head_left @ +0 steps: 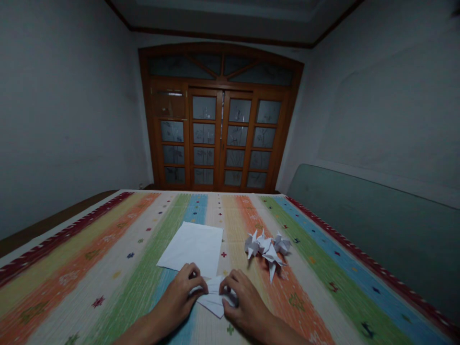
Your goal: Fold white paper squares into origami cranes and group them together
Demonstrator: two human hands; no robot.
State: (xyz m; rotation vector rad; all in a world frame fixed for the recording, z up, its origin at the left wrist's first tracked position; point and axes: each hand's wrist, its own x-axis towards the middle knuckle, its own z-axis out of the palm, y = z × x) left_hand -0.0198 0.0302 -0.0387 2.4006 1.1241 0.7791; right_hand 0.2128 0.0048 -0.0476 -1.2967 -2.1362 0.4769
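My left hand (181,299) and my right hand (244,302) hold a folded white paper (212,299) between them, low on the striped cloth. Their fingertips press on its two sides, and the fingers hide part of it. Just beyond my left hand lies a flat sheet of white paper (190,247), possibly more than one sheet. Its near corner is close to that hand. A cluster of white origami cranes (266,247) stands beyond my right hand, and their pointed tips nearly reach its knuckles.
A rainbow-striped patterned cloth (118,268) covers the wide surface, which looks like a bed. A grey-green padded panel (359,215) runs along its right side, and a dark wooden edge (46,225) lies along its left. Wooden glazed doors (219,139) stand at the far end.
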